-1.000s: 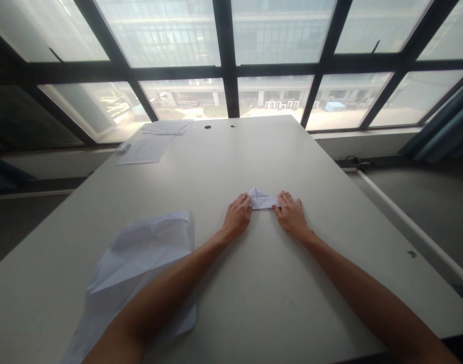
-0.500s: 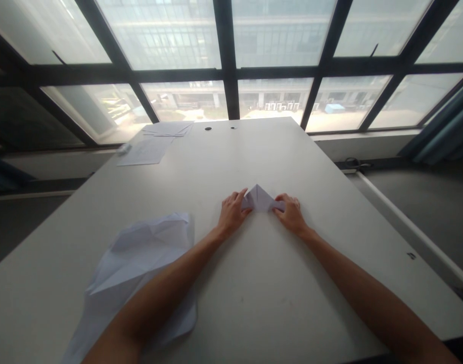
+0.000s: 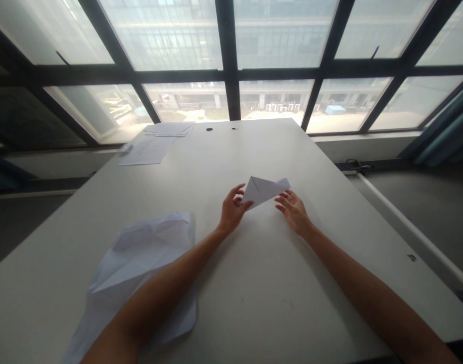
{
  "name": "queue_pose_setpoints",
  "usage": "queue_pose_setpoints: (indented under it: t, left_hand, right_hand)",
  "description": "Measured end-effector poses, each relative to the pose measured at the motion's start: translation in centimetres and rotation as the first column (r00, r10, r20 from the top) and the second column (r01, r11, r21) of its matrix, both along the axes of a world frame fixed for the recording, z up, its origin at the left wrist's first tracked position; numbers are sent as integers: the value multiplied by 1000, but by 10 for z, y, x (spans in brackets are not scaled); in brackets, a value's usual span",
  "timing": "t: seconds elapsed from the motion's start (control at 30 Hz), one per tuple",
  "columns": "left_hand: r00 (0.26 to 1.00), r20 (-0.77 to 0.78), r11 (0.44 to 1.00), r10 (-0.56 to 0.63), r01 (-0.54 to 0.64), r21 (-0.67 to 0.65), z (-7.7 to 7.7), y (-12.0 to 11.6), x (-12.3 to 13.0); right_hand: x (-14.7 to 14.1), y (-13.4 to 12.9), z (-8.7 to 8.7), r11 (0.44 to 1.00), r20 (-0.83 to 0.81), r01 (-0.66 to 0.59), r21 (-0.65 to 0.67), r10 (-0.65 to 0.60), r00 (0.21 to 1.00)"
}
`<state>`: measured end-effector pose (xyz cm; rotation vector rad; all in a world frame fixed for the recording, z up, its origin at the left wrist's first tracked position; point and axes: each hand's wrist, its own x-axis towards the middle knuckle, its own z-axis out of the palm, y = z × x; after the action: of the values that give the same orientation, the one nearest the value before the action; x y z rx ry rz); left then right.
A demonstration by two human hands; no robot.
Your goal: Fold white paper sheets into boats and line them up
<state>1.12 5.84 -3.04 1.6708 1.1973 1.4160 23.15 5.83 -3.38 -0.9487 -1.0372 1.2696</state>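
A small folded sheet of white paper [image 3: 262,190], with a pointed top and a crease line near its left side, is held tilted over the white table [image 3: 231,283]. My left hand [image 3: 233,207] pinches its lower left corner between thumb and fingers. Just below the paper's right end is my right hand [image 3: 292,208], fingers apart and palm turned partly up. Its fingertips come close to the paper's edge; whether they touch it I cannot tell.
Large creased white sheets [image 3: 148,258] lie on the table at left, partly under my left forearm. More papers [image 3: 151,146] rest at the far left, beside a small clear object [image 3: 125,149]. Dark-framed windows [image 3: 231,76] stand behind the table.
The folded paper has been raised from the table and tilted, its right end up. My right hand has let go of that end and opened; my left hand keeps its grip.
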Motion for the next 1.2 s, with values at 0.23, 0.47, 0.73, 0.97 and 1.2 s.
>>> queue_pose_setpoints:
  t: [0.23,0.47,0.73,0.97,1.2]
  left_hand:
    - [988,16,984,-153,151,95,3,-6,8]
    - [1000,-5,992,9,-9,129,1,-5,8]
    - [1000,-28,983,-3,8,184,3,-11,13]
    - [986,-155,960,61,-15,281,10,-15,15]
    - [974,-216,950,66,5,313,7,-16,17]
  right_hand:
    - [-24,-22,0,960,-23,-237,-150,236,971]
    - [-29,-17,-1,984,-174,28,-173,-58,983]
    - [-28,-13,-4,985,-209,92,-144,-121,970]
    - [-29,-12,-5,983,-220,126,-135,-154,963]
    - [-30,-12,-9,985,-201,144,-98,-162,966]
